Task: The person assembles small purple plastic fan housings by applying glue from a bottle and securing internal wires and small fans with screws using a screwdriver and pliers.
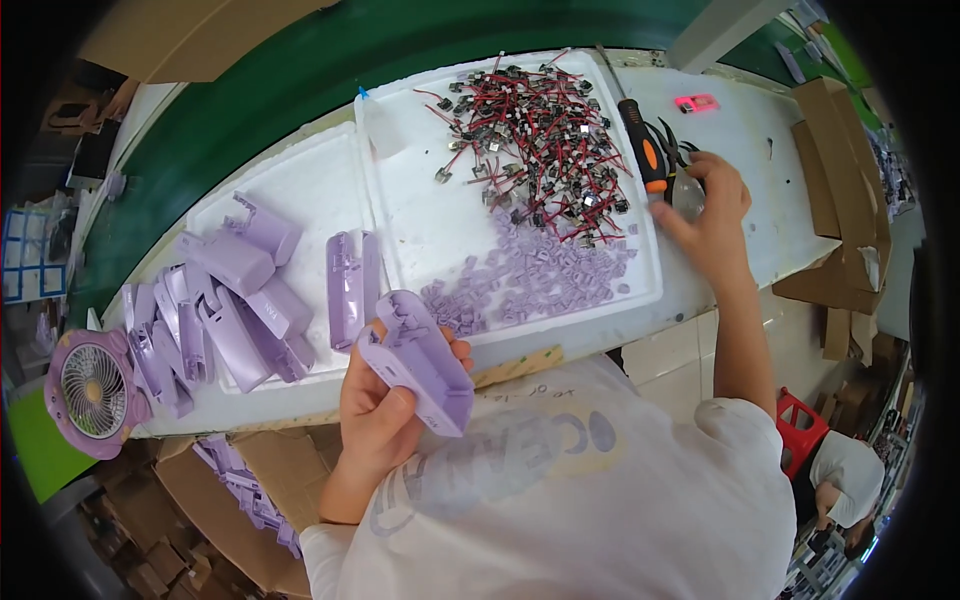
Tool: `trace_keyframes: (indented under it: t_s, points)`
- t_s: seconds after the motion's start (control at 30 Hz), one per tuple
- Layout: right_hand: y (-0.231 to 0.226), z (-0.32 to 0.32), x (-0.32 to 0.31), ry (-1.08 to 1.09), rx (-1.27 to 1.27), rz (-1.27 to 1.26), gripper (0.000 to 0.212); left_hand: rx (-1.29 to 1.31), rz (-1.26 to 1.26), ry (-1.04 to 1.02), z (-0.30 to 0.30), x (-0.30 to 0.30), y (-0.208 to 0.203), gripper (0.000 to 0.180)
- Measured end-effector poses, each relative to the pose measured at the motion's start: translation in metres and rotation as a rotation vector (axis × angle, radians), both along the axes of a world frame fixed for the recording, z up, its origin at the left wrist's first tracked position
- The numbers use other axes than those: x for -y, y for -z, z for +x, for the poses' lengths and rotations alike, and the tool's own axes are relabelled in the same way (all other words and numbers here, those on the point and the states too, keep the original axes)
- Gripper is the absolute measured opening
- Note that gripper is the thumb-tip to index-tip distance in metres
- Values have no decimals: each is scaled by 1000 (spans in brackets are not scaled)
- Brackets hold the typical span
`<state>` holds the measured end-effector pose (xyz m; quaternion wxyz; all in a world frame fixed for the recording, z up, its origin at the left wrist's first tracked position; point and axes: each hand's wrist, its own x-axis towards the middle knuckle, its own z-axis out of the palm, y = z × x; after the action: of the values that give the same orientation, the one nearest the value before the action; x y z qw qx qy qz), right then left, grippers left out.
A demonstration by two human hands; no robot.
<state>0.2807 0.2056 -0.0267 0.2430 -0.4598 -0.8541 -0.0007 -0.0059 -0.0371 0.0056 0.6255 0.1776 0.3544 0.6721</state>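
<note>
My left hand [383, 405] grips a light purple plastic housing [425, 365], its hollow inner side facing up, held in front of my shirt just off the table's near edge. At the right of the table, my right hand [718, 215] has thumb and fingers apart around a small clear rounded object [687, 196] whose kind I cannot make out. Whether the fingers touch it is hard to see. Beside the thumb lies a screwdriver [640, 145] with a black and orange handle. Dark-tipped pliers [672, 150] lie partly hidden by my fingers.
A white foam tray [415, 215] bears small circuit boards with red wires [540, 140] and tiny purple pieces [540, 270]. More purple housings [235, 300] are heaped left, one standing apart [353, 285]. A purple fan [92, 390], pink object [697, 104] and cardboard box [835, 190] surround these.
</note>
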Motion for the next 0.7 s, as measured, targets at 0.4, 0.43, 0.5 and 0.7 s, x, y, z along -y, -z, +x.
trace_keyframes:
  t_s: [0.4,0.43,0.5,0.7]
  points:
    - [-35,-30,25,-6,-422,-493,17,72,147,42,2,-2,5,63]
    - [-47,-40,38,-140,-466,-470,21,55,192,49,3,-1,4,64]
    - [-65,-56,49,-682,-280,-313,26,31,157,30,3,0,2,63]
    - [-98,-100,76,-987,-178,-575,30,-140,248,72,1,0,-1,65]
